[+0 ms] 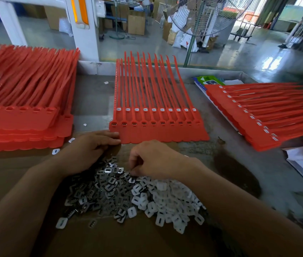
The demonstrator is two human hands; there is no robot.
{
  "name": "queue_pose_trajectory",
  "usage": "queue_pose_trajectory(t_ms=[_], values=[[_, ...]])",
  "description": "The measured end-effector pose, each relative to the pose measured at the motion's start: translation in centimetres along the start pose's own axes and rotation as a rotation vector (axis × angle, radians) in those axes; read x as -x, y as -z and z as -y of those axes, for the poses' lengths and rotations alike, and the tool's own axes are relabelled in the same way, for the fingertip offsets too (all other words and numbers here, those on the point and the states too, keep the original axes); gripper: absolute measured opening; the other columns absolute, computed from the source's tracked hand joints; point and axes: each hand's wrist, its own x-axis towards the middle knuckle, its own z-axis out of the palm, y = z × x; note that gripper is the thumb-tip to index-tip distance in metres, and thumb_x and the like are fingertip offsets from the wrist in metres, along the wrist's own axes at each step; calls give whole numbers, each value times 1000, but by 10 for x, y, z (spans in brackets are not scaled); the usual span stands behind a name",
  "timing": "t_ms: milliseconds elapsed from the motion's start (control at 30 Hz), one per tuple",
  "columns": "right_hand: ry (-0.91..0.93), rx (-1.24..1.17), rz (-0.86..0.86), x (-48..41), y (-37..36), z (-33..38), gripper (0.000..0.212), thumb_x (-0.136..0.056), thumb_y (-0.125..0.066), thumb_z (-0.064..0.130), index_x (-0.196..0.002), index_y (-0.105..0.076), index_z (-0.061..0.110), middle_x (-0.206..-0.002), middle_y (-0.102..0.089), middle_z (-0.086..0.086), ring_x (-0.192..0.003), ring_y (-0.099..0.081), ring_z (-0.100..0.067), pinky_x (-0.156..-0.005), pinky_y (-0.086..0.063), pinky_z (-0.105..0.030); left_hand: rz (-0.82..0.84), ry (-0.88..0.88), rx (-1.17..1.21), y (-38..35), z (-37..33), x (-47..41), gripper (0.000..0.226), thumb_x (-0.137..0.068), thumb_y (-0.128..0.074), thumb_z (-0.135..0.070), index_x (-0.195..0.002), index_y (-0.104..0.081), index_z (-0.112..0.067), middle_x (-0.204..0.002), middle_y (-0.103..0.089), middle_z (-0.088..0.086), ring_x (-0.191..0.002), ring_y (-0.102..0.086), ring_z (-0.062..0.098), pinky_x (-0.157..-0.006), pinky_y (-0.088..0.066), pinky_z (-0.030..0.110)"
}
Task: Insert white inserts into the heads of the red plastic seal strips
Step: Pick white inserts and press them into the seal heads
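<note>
White inserts point(171, 197) lay in a loose heap on the cardboard point(109, 242), directly under and to the near right of the right hand's fingertips point(132, 170). Kept close, presumably so each pick is a short reach. Right hand point(152, 158) was knuckles-up, fingers curled tight, tips dug into the heap's edge where white meets the grey metal clips point(95, 191). Looked like a pinch, but whether a piece was actually between the tips: can't tell, the hand hid them.

Working sheet of red seal strips point(161, 134) sat just beyond both sets of fingers, heads point(153, 123) turned toward the person, tails pointing away. Front row of heads showed dark toothed slots, no white. I'd read those as the ones waiting. A second row point(154, 109), further out from the fingers, carried white caps.

Left hand point(91, 145) lay flat, fingers point(111, 135) straight and together, touching the sheet's near-left corner, gripping nothing. Likely pinning the sheet so it wouldn't slide when an insert got pressed in.

Out left of the left fingers: tall stack point(17, 125) of strips with empty heads, probably feed stock. Out right of the right fingers, well apart: fanned stack point(239, 112) with white showing in the heads, probably finished.
</note>
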Motion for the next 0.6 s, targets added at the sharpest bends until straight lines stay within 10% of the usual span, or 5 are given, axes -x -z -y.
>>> queue_pose_trajectory(t_ms=[200,600], values=[[20,-183,-152,3,0,-2,8,-89,-57,17,-83,-52,18,-75,-50,13,-67,-46,0,-59,-36,-11,-7,2,-6,0,0,1,43,-84,-49,10,-116,-62,-17,-124,-42,-21,-122,-35,-2,-102,-17,9],[-50,-302,-385,7,17,-34,6,-84,-63,10,-86,-67,14,-70,-58,17,-57,-54,15,-62,-45,-4,-3,-5,-17,0,-1,1,41,-87,-47,8,-117,-61,-16,-125,-42,-20,-122,-35,-2,-92,-13,-7]])
